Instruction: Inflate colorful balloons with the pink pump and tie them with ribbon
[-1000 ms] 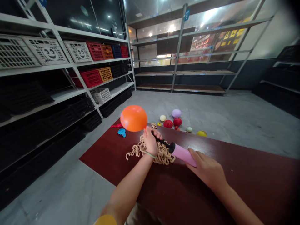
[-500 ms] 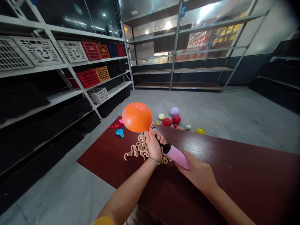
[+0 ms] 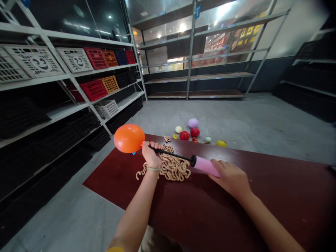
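An inflated orange balloon (image 3: 129, 138) points out to the left, its neck at the fingers of my left hand (image 3: 152, 156). That hand is closed around the neck and the black end of a balloon pump. The pump's thin black rod (image 3: 175, 154) lies bare between my hands, running right to its pink barrel (image 3: 206, 166). My right hand (image 3: 232, 176) is wrapped round the barrel's far end. Below the rod, a heap of beige curly strands (image 3: 174, 168) rests on the dark red table (image 3: 236, 206). A bit of blue (image 3: 133, 153) shows beneath the balloon, mostly hidden.
Past the table's far edge, several balloons lie on the grey floor, among them a purple balloon (image 3: 193, 123), a red balloon (image 3: 184, 135) and a yellow balloon (image 3: 221, 143). Shelving with crates (image 3: 96, 58) stands at the left, and a metal rack (image 3: 189, 52) at the back.
My left hand and the orange balloon have moved left, away from the pink barrel. A long stretch of black rod now shows between my hands. My right hand has shifted slightly right.
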Demonstrator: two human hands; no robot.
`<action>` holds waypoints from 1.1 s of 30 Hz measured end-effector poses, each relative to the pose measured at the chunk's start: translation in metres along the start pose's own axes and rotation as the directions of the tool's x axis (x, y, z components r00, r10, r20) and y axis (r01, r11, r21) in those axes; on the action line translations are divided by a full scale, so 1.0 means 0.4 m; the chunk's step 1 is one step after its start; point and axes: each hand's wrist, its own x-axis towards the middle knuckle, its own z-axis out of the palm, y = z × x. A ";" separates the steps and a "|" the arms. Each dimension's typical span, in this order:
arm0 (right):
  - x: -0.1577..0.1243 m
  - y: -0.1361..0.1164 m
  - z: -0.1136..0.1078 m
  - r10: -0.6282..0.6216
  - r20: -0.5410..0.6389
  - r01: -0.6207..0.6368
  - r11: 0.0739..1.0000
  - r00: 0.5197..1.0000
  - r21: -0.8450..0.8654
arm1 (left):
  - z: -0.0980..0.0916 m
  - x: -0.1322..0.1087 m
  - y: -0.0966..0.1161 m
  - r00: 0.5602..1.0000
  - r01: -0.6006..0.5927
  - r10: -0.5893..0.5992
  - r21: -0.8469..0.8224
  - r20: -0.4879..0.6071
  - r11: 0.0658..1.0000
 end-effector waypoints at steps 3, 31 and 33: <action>0.013 -0.087 -0.018 0.077 0.075 -0.087 0.987 0.994 0.134 | 0.009 -0.024 -0.011 0.998 0.001 0.001 -0.027 0.066 1.000; 0.006 -0.172 -0.037 0.090 0.123 -0.117 0.964 0.988 0.238 | -0.001 -0.136 -0.137 0.967 0.161 -0.197 0.210 0.161 0.964; 0.006 -0.160 -0.034 0.053 0.129 -0.083 0.966 0.990 0.246 | 0.001 -0.134 -0.134 0.964 0.157 -0.198 0.217 0.180 0.964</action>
